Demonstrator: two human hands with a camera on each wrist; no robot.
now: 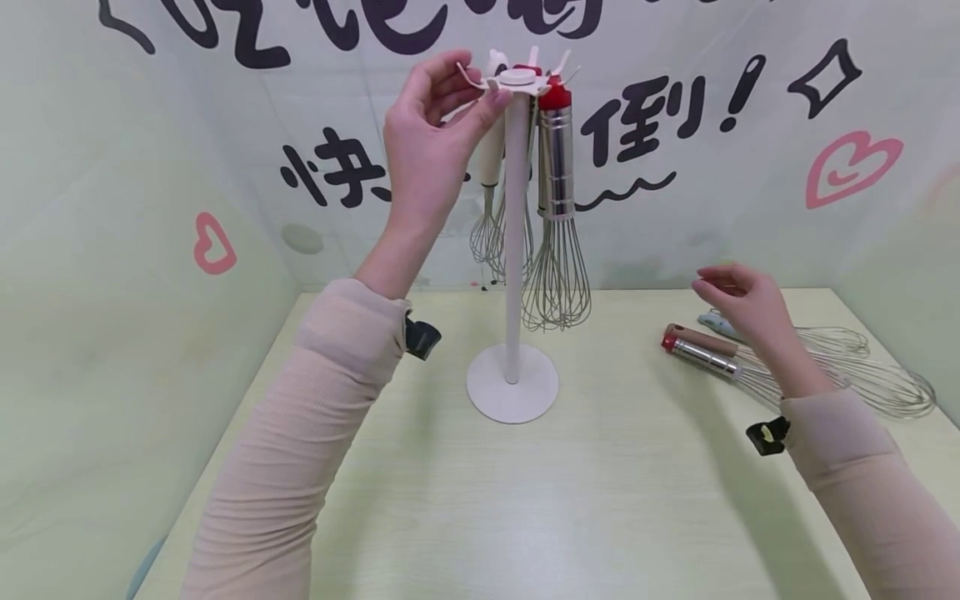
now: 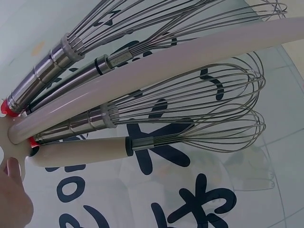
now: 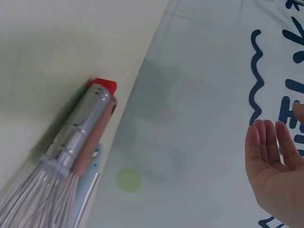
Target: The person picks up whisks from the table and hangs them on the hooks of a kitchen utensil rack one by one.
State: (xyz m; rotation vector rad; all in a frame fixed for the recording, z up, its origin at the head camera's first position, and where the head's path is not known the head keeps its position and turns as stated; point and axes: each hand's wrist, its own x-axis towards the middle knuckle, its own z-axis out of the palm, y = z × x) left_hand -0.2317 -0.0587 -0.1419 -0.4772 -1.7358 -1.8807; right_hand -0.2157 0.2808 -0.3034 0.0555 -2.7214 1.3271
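In the head view a white hanging stand [image 1: 513, 250] stands upright with hooks around its top. My left hand [image 1: 437, 108] grips the hooked top, thumb in front and fingers behind it. Several whisks hang there: a steel-handled whisk with a red end [image 1: 557, 158], a white-handled whisk [image 1: 491, 158], and others partly hidden by the pole. The left wrist view shows the white-handled whisk [image 2: 80, 153] close beside the steel-handled ones. My right hand [image 1: 753, 304] hovers near the table's right side with loosely bent fingers, holding nothing; its palm shows in the right wrist view.
Several whisks lie at the right of the table: a steel-handled one with a red end [image 1: 703, 358], one with a brown handle [image 1: 705, 340], and one with a light blue handle [image 1: 718, 325]. A printed sheet [image 1: 637, 250] forms the back wall.
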